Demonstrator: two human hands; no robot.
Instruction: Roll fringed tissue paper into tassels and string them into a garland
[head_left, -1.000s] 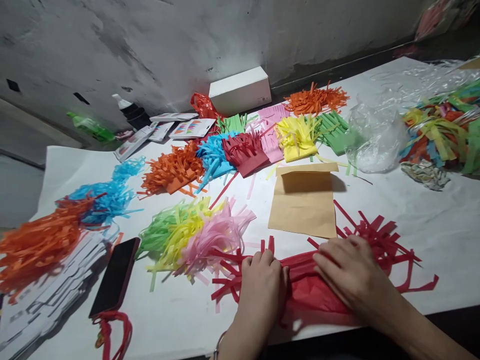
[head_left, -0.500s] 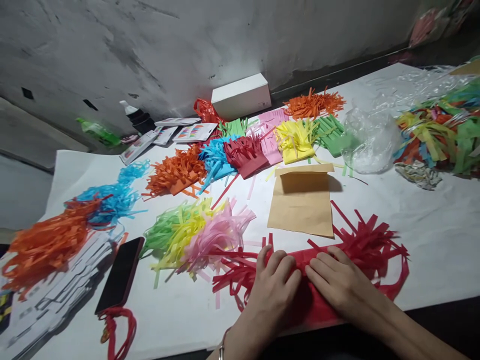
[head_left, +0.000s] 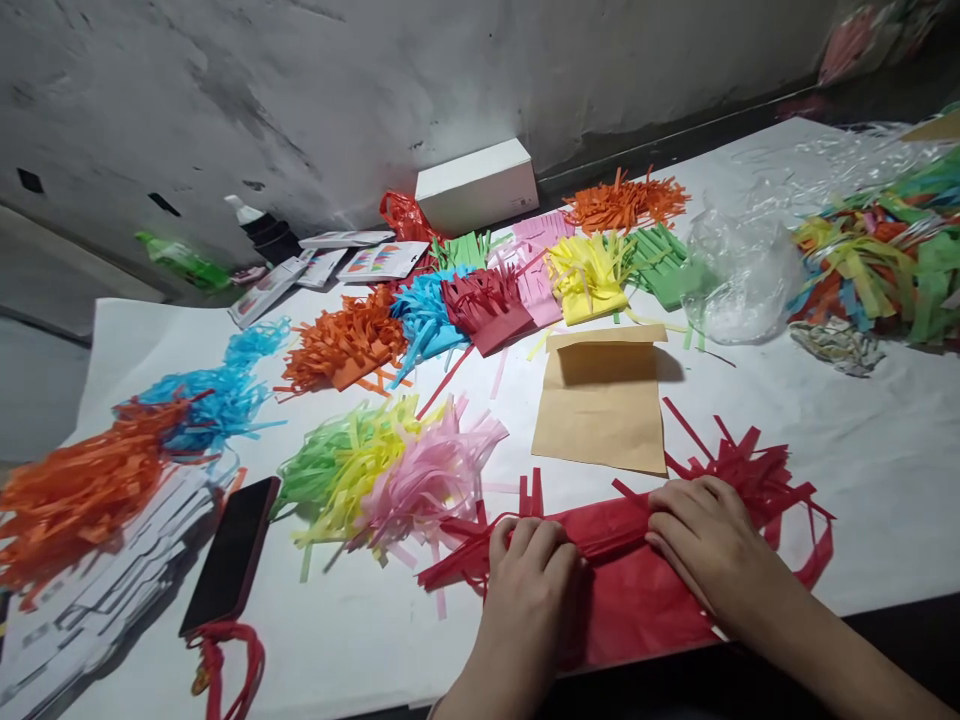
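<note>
A sheet of red tissue paper (head_left: 637, 590) with fringed ends lies at the table's near edge. Its cut strips spread out to the left and, in a bigger tuft, to the right. My left hand (head_left: 532, 580) has its fingers curled over the left part of the paper's folded upper edge. Further along that edge, my right hand (head_left: 709, 545) bends its fingers over the paper too. Both sets of fingertips are partly hidden. Just beyond the paper lies a brown kraft paper envelope (head_left: 600, 400) with its flap up.
Pink fringe (head_left: 431, 470) lies left of my hands beside yellow and green bundles. A phone (head_left: 231, 550) with a red strap lies further left, near orange fringe (head_left: 90, 490). Several coloured tassels stand behind, before a white box (head_left: 476, 188). A clear plastic bag (head_left: 742, 280) lies right.
My hands have moved apart along the red paper, the left slightly left and the right to the right. More of the paper's folded edge shows between them. The view has shifted slightly.
</note>
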